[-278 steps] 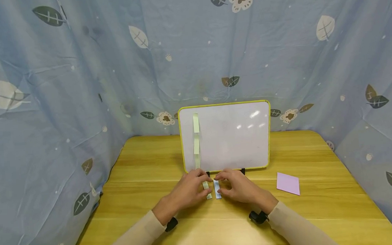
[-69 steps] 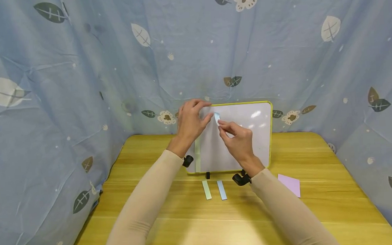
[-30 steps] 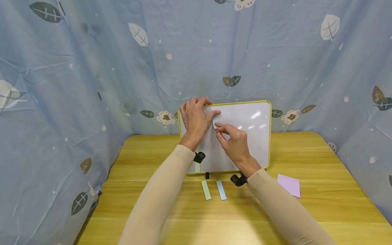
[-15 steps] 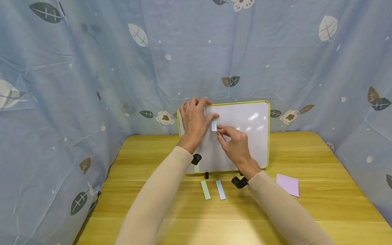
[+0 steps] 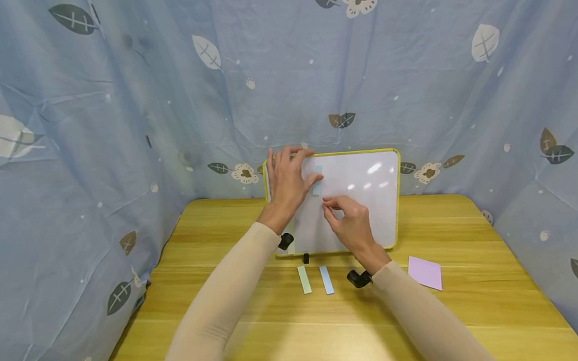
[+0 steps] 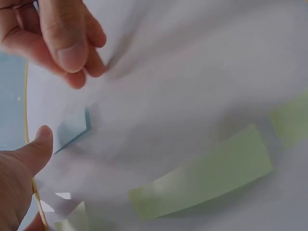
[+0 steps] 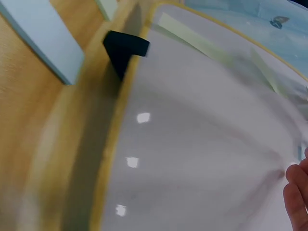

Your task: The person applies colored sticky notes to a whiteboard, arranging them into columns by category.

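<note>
On the upright whiteboard [image 5: 351, 215], a pale blue sticky strip [image 5: 317, 188] sits upright near the top, left of centre; in the left wrist view its end lifts a little off the surface. My left hand [image 5: 289, 181] rests over the board's top edge, its thumb stretched out across the strip. Just below and right of the strip is my right hand [image 5: 350, 216], fingers curled and thumb tip meeting finger, with nothing visible between them. Light green strips [image 6: 207, 173] stick to the board's left side, mostly behind my left hand and arm in the head view.
In front of the board lie a green strip pad [image 5: 304, 279] and a blue strip pad [image 5: 327, 280] on the wooden table [image 5: 329, 343]. A purple square note pad [image 5: 425, 273] lies to the right. Black feet [image 5: 306, 258] hold the board. A patterned curtain [image 5: 283, 81] surrounds the table.
The blue strip went from the pinch of my right hand onto the whiteboard. Over the last half second my right hand has moved slightly down, away from it. The left thumb has shifted slightly down.
</note>
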Demonstrator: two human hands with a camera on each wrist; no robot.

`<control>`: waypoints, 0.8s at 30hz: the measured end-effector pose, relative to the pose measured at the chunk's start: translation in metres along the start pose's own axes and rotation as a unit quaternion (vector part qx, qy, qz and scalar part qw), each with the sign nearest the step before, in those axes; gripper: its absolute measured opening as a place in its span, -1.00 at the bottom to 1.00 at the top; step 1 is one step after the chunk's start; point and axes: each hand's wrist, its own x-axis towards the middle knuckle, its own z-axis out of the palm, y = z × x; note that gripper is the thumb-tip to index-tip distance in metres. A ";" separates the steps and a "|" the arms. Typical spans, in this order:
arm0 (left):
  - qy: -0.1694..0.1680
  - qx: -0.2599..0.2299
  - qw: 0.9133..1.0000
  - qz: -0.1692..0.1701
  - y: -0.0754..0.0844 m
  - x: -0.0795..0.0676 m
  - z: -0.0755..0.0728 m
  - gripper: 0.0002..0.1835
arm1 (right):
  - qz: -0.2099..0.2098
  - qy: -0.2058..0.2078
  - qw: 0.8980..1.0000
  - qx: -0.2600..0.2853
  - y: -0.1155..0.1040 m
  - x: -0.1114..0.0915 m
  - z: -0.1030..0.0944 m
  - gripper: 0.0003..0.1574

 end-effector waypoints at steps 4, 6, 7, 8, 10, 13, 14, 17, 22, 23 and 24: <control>0.003 -0.002 1.000 0.010 0.000 -0.006 -0.003 -0.31 | 0.004 -0.011 1.000 0.012 -0.002 -0.008 -0.002 -0.85; 0.009 -0.007 1.000 0.018 -0.001 -0.009 -0.004 -0.31 | 0.007 -0.018 1.000 0.017 -0.002 -0.013 -0.003 -0.89; 0.012 -0.007 1.000 0.023 -0.001 -0.011 -0.004 -0.32 | 0.008 -0.021 1.000 0.017 -0.001 -0.015 -0.003 -0.89; 0.014 -0.009 1.000 0.026 -0.001 -0.013 -0.005 -0.33 | 0.008 -0.024 1.000 0.018 -0.001 -0.017 -0.003 -0.88; 0.019 -0.009 0.999 0.033 -0.002 -0.016 -0.006 -0.35 | 0.009 -0.032 0.999 0.019 0.001 -0.022 -0.004 -0.88; 0.022 -0.008 0.999 0.045 -0.001 -0.020 -0.008 -0.38 | 0.010 -0.048 0.999 0.017 0.002 -0.027 -0.004 -0.84; 0.022 -0.010 0.999 0.049 0.000 -0.022 -0.010 -0.39 | 0.012 -0.054 0.998 0.018 0.002 -0.029 -0.005 -0.85; 0.022 -0.016 0.998 0.063 0.002 -0.027 -0.012 -0.42 | 0.020 -0.072 0.997 0.021 0.002 -0.034 -0.006 -0.88; 0.016 -0.027 0.996 0.081 0.002 -0.038 -0.014 -0.46 | 0.031 -0.094 0.995 0.027 -0.001 -0.041 -0.009 -0.87; 0.015 -0.028 0.996 0.084 0.001 -0.041 -0.014 -0.46 | 0.033 -0.098 0.994 0.029 -0.001 -0.042 -0.009 -0.85; 0.016 -0.030 0.996 0.088 0.000 -0.043 -0.014 -0.47 | 0.035 -0.103 0.994 0.029 -0.002 -0.043 -0.009 -0.84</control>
